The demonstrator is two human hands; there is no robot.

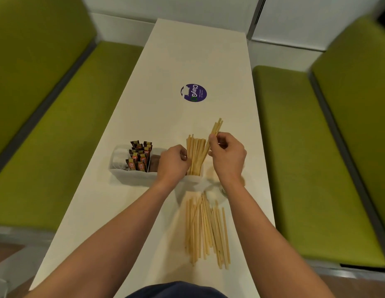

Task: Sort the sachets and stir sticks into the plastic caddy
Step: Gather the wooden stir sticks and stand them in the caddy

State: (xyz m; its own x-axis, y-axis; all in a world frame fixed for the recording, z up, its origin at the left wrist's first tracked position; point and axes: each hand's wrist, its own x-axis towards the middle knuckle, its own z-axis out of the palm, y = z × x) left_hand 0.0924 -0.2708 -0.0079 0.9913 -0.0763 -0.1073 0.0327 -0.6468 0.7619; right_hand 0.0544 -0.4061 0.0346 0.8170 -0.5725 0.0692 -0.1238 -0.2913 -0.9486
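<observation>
stir sticks (216, 127), a few thin pale ones, are pinched between the thumb and curled fingertips of the right hand (227, 154). above the fingertips they fan out, tilted away from the person. below the fingertips they slant down toward the upright bundle (194, 157), which stands in the end compartment of the plastic caddy (131, 176).

the left hand (173, 162) is on the other side of that bundle. its fingers are curled and the thumb and fingertips are drawn together, right against the bundle's outermost sticks. whether they actually pinch a stick or only touch it cannot be told. the bundle stands between the two sets of fingertips, its tops level with the right fingertips.

behind the left knuckles, on the side away from the bundle, the caddy's other compartments are filled. brown sachets (140, 157) with orange print stand on end nearest the knuckles. white sachets (119, 157) are in the compartment farthest from them. a darker brown block next to the back of the hand is partly hidden.

below both wrists, toward the person, loose sticks (205, 229) lie in a rough sheaf on the white table (144, 104), well short of either hand's fingers. the area under the right wrist is blurred.

beyond the fingertips, well apart, a round purple sticker (193, 92) reading claygo is on the tabletop. green benches (58, 136) line both long sides of the table.
</observation>
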